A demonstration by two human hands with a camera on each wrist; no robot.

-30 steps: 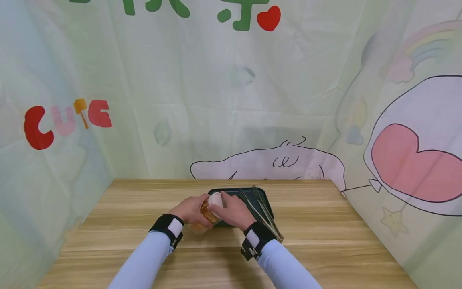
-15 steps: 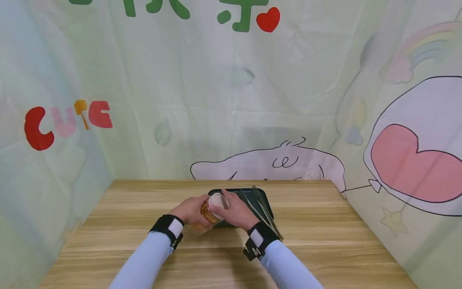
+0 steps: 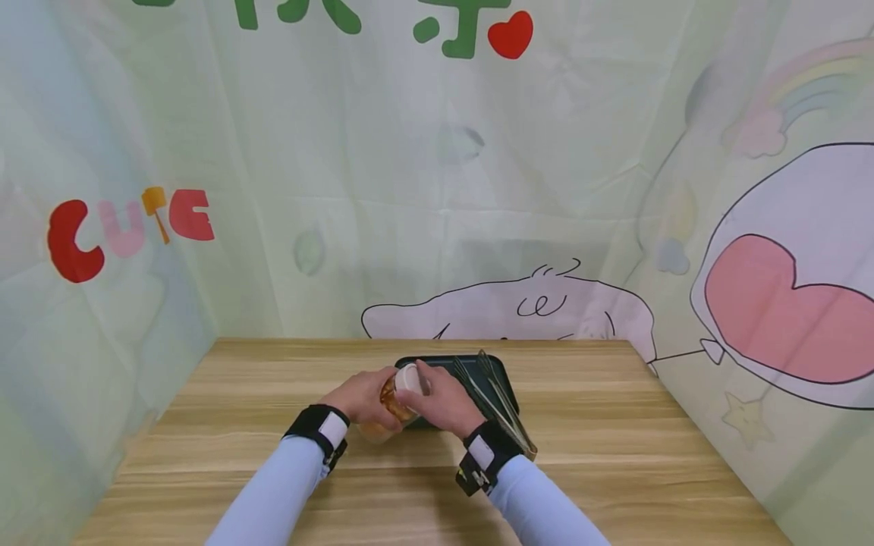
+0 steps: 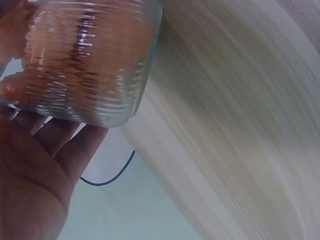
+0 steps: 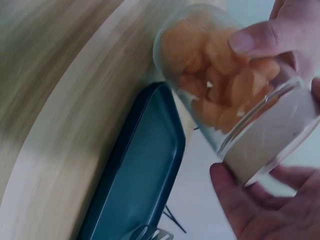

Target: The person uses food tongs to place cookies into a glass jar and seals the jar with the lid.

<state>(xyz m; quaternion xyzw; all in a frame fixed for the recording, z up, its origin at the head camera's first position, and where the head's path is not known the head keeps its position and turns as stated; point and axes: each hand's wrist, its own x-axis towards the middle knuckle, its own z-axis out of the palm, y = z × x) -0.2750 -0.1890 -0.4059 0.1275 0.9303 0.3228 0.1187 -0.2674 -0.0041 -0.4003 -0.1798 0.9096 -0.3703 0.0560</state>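
A clear ribbed glass jar filled with orange pieces is tilted over the table, its lidded end pointing up and right in the head view. My left hand grips the jar's body. In the left wrist view, the left hand's fingers lie along the glass. The white lid sits at the jar's mouth, and the fingers and thumb of my right hand are curled around its edge. Part of the jar is hidden behind both hands in the head view.
Just beyond the hands, a dark blue-green tray rests on the wooden table. Long metal tongs lie across its right side, their near end past the tray. A printed cloth backdrop stands behind the table.
My right hand rolled slightly to the right on the lid, then came back to nearly where it was a second ago. The left hand and jar stay in place.
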